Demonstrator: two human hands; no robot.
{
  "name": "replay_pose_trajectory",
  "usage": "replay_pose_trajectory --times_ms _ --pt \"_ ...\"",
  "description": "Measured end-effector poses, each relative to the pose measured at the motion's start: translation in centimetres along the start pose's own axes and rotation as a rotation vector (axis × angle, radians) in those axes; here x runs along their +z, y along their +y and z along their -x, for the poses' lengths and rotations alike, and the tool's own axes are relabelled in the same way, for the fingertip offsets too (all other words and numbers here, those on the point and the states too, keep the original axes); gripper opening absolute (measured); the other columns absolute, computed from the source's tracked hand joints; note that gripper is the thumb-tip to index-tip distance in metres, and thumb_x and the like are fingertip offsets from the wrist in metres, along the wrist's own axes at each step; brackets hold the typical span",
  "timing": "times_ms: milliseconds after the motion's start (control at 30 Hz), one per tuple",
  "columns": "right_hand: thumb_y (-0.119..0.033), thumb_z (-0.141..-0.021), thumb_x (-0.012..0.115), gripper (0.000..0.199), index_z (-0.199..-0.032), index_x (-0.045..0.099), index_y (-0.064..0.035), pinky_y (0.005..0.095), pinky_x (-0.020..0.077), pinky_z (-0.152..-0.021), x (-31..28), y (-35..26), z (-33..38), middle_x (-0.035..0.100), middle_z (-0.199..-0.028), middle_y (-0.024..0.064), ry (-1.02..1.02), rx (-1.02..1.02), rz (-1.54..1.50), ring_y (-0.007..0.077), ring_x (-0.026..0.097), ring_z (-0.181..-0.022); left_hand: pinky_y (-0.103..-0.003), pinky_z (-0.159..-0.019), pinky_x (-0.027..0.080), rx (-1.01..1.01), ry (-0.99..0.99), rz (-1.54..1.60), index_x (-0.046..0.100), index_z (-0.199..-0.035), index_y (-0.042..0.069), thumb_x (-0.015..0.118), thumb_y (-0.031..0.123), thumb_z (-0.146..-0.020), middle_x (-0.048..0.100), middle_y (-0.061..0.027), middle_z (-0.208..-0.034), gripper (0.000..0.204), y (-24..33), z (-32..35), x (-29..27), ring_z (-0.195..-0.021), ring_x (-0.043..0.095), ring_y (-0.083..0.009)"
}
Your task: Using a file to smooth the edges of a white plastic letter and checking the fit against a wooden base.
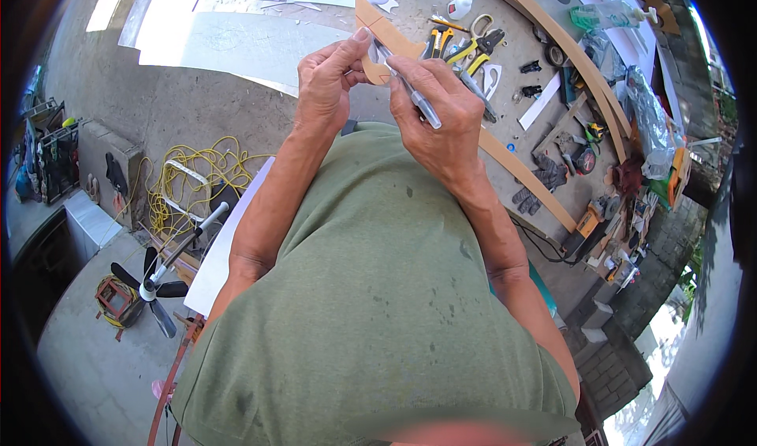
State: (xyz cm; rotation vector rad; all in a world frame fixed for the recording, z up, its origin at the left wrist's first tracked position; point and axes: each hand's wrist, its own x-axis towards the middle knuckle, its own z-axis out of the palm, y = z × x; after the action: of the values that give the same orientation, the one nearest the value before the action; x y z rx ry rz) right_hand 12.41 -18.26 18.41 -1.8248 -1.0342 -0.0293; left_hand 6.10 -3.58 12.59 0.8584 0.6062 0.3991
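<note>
My left hand (326,83) is closed on a tan, curved cut-out piece (382,29) with red marks drawn on it, its thumb pressing near the hooked lower end. In my right hand (443,107) is a slim pen-like tool (424,105) with a translucent grey barrel. Its front end points at the lower curve of the tan piece, close to my left fingertips. Whether the tip is a pen point or a blade, I cannot tell. Both hands are held in front of my body, over the near edge of the work table (505,119).
Yellow-handled snips (476,50), a yellow-black cutter (438,41) and scissors (482,26) lie right of my hands. Long tan strips (544,197) border the table's right side. White sheets (236,44) lie at left. A grey glove (541,184) and a green-tinted bottle (603,16) are farther right.
</note>
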Motion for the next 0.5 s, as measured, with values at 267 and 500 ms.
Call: replay_pose_trajectory --times_ms 267,500 --pt "-0.001 -0.083 0.068 0.027 -0.111 0.068 -0.0008 0.0373 0.0546 -0.068 -0.08 -0.41 -0.14 0.069 -0.096 0.0158 -0.054 0.111 0.006 0.0306 0.069 -0.080 -0.025 -0.062 0.058 -0.014 -0.001 -0.022 0.071 -0.097 -0.007 0.074 0.028 -0.089 0.071 -0.0113 -0.079 0.036 -0.15 0.14 -0.03 -0.066 0.068 -0.0129" --pt "-0.002 -0.084 0.068 0.023 -0.107 0.070 -0.0008 0.0361 0.0540 -0.066 -0.20 -0.37 -0.17 0.070 -0.092 0.0155 -0.041 0.144 -0.042 0.0292 0.069 -0.077 -0.026 -0.061 0.057 -0.012 -0.017 -0.009 0.071 -0.096 -0.008 0.074 0.027 -0.089 0.071 -0.0113 -0.079 0.035 -0.18 0.12 -0.16 -0.065 0.067 -0.0135"
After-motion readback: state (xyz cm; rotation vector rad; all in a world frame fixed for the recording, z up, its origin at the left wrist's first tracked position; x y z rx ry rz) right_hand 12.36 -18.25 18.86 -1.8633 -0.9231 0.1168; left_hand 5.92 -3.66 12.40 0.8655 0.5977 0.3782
